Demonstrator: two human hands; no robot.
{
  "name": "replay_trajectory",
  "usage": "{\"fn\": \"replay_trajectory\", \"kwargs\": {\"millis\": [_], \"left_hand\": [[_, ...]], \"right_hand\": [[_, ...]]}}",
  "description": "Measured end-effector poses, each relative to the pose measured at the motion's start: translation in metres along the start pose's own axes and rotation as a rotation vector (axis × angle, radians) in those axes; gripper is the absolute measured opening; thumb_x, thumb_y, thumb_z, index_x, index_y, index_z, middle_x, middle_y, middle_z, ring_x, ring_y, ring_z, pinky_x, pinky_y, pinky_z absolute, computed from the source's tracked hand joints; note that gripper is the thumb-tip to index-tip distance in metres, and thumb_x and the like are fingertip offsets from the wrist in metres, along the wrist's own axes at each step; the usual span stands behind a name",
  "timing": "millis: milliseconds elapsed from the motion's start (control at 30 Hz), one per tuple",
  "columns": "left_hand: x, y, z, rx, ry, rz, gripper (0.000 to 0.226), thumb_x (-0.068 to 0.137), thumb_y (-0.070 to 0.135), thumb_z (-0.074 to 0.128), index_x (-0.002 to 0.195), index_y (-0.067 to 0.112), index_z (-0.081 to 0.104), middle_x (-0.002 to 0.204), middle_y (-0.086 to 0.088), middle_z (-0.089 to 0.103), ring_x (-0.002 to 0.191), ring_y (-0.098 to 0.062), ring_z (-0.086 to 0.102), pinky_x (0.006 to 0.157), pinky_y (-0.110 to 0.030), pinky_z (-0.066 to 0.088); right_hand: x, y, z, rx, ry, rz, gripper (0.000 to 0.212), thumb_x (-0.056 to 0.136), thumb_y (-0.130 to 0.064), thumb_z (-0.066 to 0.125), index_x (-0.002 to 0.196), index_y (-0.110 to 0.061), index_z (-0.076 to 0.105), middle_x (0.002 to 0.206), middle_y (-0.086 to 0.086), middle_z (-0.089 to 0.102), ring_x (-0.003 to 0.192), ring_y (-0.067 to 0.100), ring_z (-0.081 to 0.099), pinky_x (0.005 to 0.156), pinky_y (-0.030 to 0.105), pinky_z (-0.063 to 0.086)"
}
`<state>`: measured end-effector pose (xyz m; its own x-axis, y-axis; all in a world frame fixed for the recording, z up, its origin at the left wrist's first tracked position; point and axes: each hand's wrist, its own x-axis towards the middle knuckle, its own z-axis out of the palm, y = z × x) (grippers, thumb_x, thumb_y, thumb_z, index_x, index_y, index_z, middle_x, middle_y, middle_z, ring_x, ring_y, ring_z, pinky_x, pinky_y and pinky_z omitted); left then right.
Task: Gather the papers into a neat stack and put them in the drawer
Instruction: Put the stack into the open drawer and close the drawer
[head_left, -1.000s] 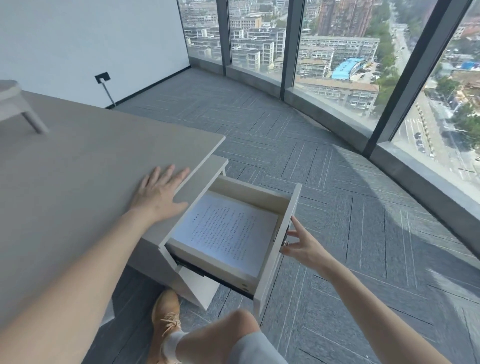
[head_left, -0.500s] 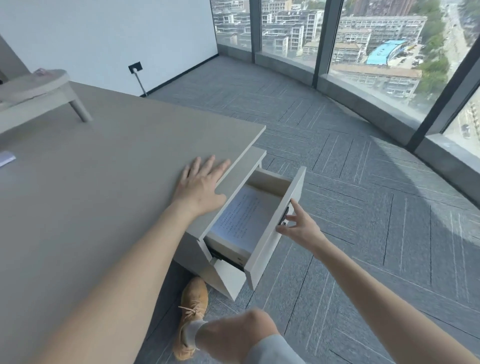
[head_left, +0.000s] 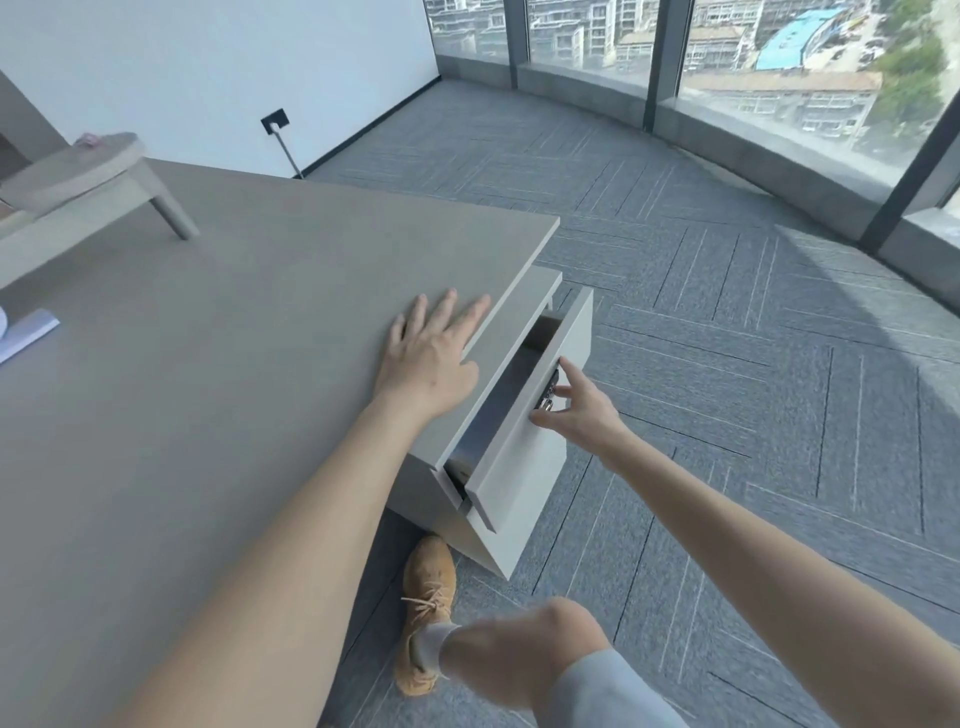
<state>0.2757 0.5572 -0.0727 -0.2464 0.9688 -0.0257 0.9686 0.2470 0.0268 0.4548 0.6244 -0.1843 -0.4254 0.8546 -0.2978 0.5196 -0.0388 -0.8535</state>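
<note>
The white drawer (head_left: 524, 431) under the desk's right end stands only a narrow gap open. The papers inside are hidden; only a dark slot shows. My right hand (head_left: 574, 408) touches the drawer front with spread fingertips next to a small lock. My left hand (head_left: 434, 353) lies flat, fingers apart, on the grey desk top (head_left: 208, 389) just above the drawer.
A loose sheet of paper (head_left: 23, 332) lies at the desk's far left edge. A grey stand (head_left: 88, 192) sits on the desk at the back left. My knee (head_left: 524, 644) and tan shoe (head_left: 428, 613) are below the cabinet. Grey carpet and curved windows lie to the right.
The drawer has slid inward from wide open to nearly shut, and the papers have gone out of sight. My right hand followed the drawer front. My left hand stayed flat on the desk.
</note>
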Motion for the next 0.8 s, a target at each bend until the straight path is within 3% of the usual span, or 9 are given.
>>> {"fn": "replay_trajectory", "kwargs": {"millis": [200, 367, 500, 633, 800], "left_hand": [[0.001, -0.001, 0.002, -0.005, 0.015, 0.003, 0.081, 0.085, 0.021, 0.044, 0.155, 0.045, 0.008, 0.168, 0.001, 0.007, 0.154, -0.031, 0.003, 0.122, -0.049, 0.004], [0.000, -0.001, 0.003, -0.007, 0.030, 0.007, 0.081, 0.085, 0.021, 0.044, 0.155, 0.043, 0.010, 0.168, 0.000, 0.008, 0.153, -0.032, 0.005, 0.121, -0.050, 0.005], [0.000, -0.001, 0.003, -0.004, 0.038, 0.006, 0.081, 0.086, 0.021, 0.044, 0.155, 0.043, 0.010, 0.168, 0.000, 0.008, 0.153, -0.032, 0.005, 0.121, -0.051, 0.006], [-0.001, 0.000, 0.004, 0.007, 0.052, 0.009, 0.081, 0.086, 0.021, 0.045, 0.156, 0.042, 0.009, 0.168, -0.002, 0.008, 0.153, -0.033, 0.005, 0.121, -0.051, 0.005], [0.000, -0.001, 0.007, 0.019, 0.063, 0.010, 0.082, 0.085, 0.021, 0.044, 0.156, 0.041, 0.007, 0.168, -0.002, 0.007, 0.153, -0.034, 0.005, 0.121, -0.052, 0.005]], "right_hand": [[0.010, -0.010, 0.014, 0.020, 0.000, -0.018, 0.091, 0.083, -0.029, 0.078, 0.156, -0.030, 0.025, 0.145, 0.012, 0.056, 0.130, 0.028, 0.054, 0.101, 0.039, 0.047], [0.016, -0.017, 0.021, 0.022, -0.013, -0.044, 0.079, 0.085, -0.029, 0.077, 0.150, -0.023, 0.034, 0.141, 0.012, 0.058, 0.127, 0.027, 0.055, 0.088, 0.029, 0.042], [0.018, -0.022, 0.027, 0.034, -0.024, -0.075, 0.089, 0.085, -0.030, 0.078, 0.157, -0.023, 0.026, 0.147, 0.008, 0.054, 0.135, 0.022, 0.051, 0.096, 0.032, 0.046], [0.019, -0.020, 0.031, 0.057, -0.015, -0.078, 0.095, 0.084, -0.031, 0.078, 0.159, -0.025, 0.020, 0.150, 0.004, 0.052, 0.135, 0.020, 0.053, 0.095, 0.028, 0.044], [0.026, -0.022, 0.034, 0.000, -0.016, -0.097, 0.090, 0.084, -0.029, 0.078, 0.156, -0.018, 0.026, 0.143, 0.010, 0.057, 0.131, 0.027, 0.054, 0.102, 0.039, 0.048]]}}
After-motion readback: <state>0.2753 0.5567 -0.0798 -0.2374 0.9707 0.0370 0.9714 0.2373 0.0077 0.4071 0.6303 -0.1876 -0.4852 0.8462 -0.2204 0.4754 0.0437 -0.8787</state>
